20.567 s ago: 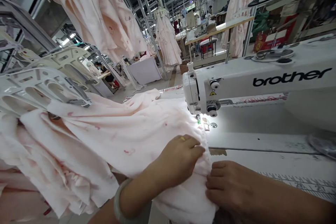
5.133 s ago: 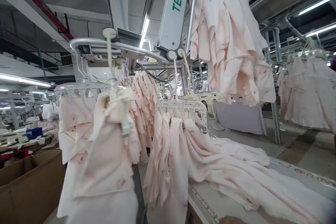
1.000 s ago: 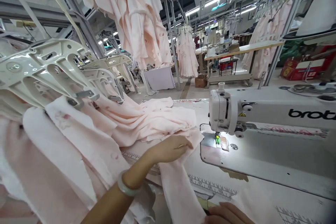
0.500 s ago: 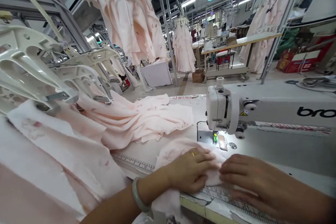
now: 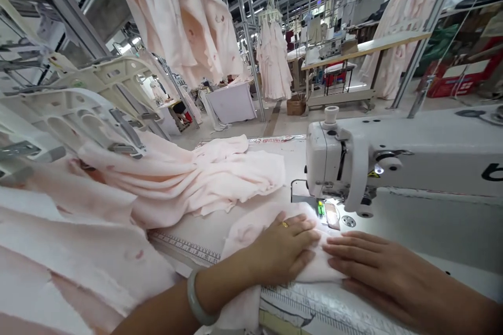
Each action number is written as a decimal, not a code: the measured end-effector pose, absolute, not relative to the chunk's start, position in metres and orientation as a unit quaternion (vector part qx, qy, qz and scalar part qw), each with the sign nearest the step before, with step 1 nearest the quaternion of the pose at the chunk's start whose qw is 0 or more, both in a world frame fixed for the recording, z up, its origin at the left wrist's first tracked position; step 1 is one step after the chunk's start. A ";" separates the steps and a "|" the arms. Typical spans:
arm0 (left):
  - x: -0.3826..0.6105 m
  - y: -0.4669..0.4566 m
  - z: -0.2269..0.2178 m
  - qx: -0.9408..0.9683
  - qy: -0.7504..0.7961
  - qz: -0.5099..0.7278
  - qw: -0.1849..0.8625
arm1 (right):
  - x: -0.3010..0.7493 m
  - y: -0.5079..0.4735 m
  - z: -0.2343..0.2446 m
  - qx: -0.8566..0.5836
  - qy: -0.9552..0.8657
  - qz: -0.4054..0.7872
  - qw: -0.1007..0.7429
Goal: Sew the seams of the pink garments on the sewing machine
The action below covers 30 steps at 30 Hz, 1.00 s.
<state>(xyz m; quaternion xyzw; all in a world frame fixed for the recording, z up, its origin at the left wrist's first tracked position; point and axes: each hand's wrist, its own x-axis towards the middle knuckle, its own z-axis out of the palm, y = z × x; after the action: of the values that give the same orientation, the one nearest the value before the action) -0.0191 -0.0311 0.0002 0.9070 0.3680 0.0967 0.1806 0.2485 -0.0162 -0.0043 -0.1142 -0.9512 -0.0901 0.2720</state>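
Hung garments (image 5: 273, 60) behind | white table (image 5: 295, 153), ruler (image 5: 188, 246) | fingers (image 5: 356, 254) on pink cloth (image 5: 241, 238)

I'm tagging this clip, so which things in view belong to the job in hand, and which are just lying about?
In use:
pale pink cloth under the left hand and right hand
sewing machine beside it

Apparently just lying about:
red box
brown box on the floor
far table

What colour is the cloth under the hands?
The cloth is pale pink, clearest in the head view.
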 end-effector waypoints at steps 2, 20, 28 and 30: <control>-0.022 -0.018 -0.003 0.915 0.347 0.100 0.178 | 0.247 -0.013 -0.006 -0.107 -0.945 -0.107 0.289; -0.027 0.051 0.001 0.954 0.242 0.102 0.146 | 0.255 0.005 -0.025 -0.224 -0.947 -0.052 0.226; -0.023 0.043 0.006 0.963 0.236 0.100 0.083 | 0.257 0.004 -0.020 -0.227 -0.944 -0.054 0.234; -0.022 0.042 0.005 0.969 0.208 0.103 0.086 | 0.259 0.004 -0.022 -0.226 -0.944 -0.062 0.234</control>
<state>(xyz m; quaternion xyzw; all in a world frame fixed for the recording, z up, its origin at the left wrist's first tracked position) -0.0223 0.0424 0.0054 0.9690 0.2076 0.1032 0.0857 0.2592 0.0039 -0.0216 -0.2261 -0.9436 -0.0615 0.2340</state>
